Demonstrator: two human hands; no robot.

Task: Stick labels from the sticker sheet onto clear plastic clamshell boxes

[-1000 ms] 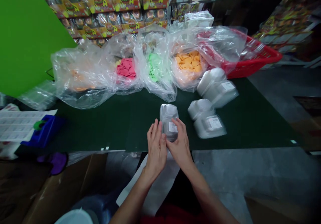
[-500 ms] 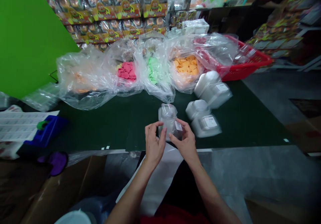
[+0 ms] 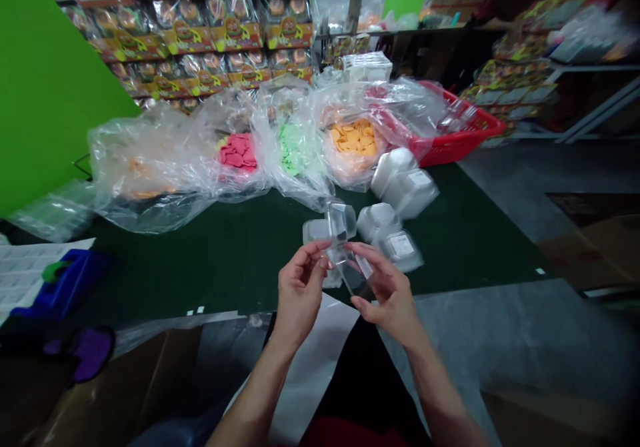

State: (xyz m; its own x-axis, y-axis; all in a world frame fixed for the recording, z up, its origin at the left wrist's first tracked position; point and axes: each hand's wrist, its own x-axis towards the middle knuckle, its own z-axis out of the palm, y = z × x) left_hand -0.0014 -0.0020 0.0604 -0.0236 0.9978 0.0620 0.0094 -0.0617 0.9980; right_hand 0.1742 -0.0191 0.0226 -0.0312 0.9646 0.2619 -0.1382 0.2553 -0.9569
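A clear plastic clamshell with a white label is held slightly tilted above the near part of the table. My right hand grips its right side, thumb below and fingers along the top edge. At the left edge, my left hand has thumb and fingertips pinched together on the plastic. Beneath it lies another clear container, partly covered by my hands. To the right, a nested stack of clear containers with a label rests on the green table, and a taller stack sits behind it.
Open plastic bags hold pink pieces, green pieces and orange pieces along the back. A red basket stands at the back right. On the left are a blue tape dispenser and label sheets. Boxed goods are stacked behind.
The labelled clamshell has been lifted and tilted apart from the container beneath it. My right hand has turned and moved slightly right with it. The camera view has shifted a little.
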